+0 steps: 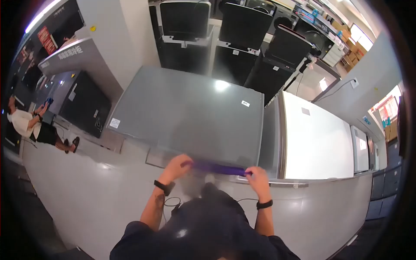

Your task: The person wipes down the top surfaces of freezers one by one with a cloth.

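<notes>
A purple cloth point(219, 168) is stretched between my two hands, blurred in the middle, in front of the near edge of a large grey appliance point(195, 112). My left hand point(176, 167) is closed on the cloth's left end. The right end is pinched in the fingers of my right hand point(258, 179). Two small labels show on the appliance's grey surface, one at its left corner and one near the right edge. Each of my wrists wears a black band.
Right of the grey appliance stands a white-topped one point(318, 138). Several black appliances point(184, 26) line the back. At the left, another person point(32, 125) stands by a dark appliance point(84, 104). A cable point(172, 199) lies on the floor near my legs.
</notes>
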{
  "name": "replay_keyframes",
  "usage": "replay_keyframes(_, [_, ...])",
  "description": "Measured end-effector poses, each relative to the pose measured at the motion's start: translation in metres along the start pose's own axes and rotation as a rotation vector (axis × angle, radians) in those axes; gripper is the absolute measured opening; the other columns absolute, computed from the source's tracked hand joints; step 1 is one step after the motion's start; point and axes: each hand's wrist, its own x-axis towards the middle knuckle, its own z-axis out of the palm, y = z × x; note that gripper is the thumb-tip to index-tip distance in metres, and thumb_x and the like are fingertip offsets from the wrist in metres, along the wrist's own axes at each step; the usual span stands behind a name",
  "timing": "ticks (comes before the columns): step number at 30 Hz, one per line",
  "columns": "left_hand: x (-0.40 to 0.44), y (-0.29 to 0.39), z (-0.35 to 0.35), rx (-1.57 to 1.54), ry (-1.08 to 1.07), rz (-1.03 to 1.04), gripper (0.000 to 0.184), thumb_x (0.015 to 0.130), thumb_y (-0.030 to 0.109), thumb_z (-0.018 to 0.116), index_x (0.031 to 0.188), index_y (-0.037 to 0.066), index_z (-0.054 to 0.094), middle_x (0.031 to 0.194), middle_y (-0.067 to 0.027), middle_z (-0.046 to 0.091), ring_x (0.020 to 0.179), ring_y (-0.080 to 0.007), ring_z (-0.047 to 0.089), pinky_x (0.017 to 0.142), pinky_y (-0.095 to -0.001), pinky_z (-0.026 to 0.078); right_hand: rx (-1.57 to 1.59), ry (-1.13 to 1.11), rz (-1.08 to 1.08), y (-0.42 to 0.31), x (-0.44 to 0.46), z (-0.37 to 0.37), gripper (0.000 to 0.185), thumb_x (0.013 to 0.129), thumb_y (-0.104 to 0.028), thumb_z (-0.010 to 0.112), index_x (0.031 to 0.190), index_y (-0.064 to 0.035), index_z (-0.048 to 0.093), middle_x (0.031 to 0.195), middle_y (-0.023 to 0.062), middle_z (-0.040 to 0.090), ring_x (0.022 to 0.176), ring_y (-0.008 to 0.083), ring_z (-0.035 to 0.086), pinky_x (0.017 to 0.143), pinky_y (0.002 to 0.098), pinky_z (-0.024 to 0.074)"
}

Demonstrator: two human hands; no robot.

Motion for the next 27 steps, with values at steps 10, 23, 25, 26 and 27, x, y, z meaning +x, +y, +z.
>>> replay_keyframes(10, [0.116,0.081,-0.053,0.061,0.297,0.353,0.023,0.077,-0.003,0.066,0.099,0.005,0.068,0.099,-0.0112,0.068,0.095,-0.0306,0.064,0.084,-0.0378,0.051,0.017,0.539,-0.017,-0.034,0.081,-0.066,0.018,0.072,0.004,0.065,0.086,-0.0073,0.063,0.092,0.0082,0.067,0.095,0.0297,0.061,0.083,0.0393,0.0479])
replay_keyframes(23, [-0.037,-0.035,0.035,0.035,0.014,-0.098,0.022,0.087,0.006,0.057,0.107,0.004,0.066,0.113,-0.0147,0.067,0.11,-0.033,0.061,0.097,-0.0392,0.046,0.376,-0.031,0.386,0.026,-0.059,0.054,0.019,0.085,-0.012,0.064,0.102,-0.0036,0.066,0.1,0.0132,0.069,0.102,0.0314,0.063,0.087,0.0391,0.0497])
replay_keyframes(25, [-0.032,-0.03,0.036,0.064,0.016,-0.041,0.025,0.088,0.006,0.056,0.111,0.004,0.065,0.116,-0.0159,0.066,0.113,-0.0331,0.06,0.099,-0.0398,0.045,0.354,0.056,0.344,0.031,-0.051,0.061,0.021,0.085,-0.012,0.064,0.104,-0.0032,0.065,0.103,0.0137,0.068,0.104,0.031,0.062,0.089,0.0392,0.0494])
replay_keyframes(26, [-0.023,-0.026,0.036,0.08,0.02,-0.004,0.028,0.088,0.006,0.056,0.114,0.004,0.063,0.121,-0.0167,0.063,0.116,-0.0342,0.058,0.1,-0.0393,0.044,0.312,0.039,0.308,0.027,-0.04,0.06,0.022,0.085,-0.012,0.064,0.106,-0.0028,0.065,0.106,0.0142,0.068,0.106,0.0311,0.061,0.09,0.0395,0.0488])
replay_keyframes(27, [-0.003,-0.023,0.04,0.097,0.032,0.04,0.031,0.088,0.006,0.056,0.118,0.004,0.061,0.125,-0.0176,0.06,0.12,-0.0353,0.055,0.102,-0.0388,0.043,0.265,0.028,0.261,0.026,-0.021,0.059,0.023,0.086,-0.012,0.063,0.107,-0.0024,0.064,0.108,0.0148,0.067,0.107,0.0313,0.061,0.092,0.0399,0.0481])
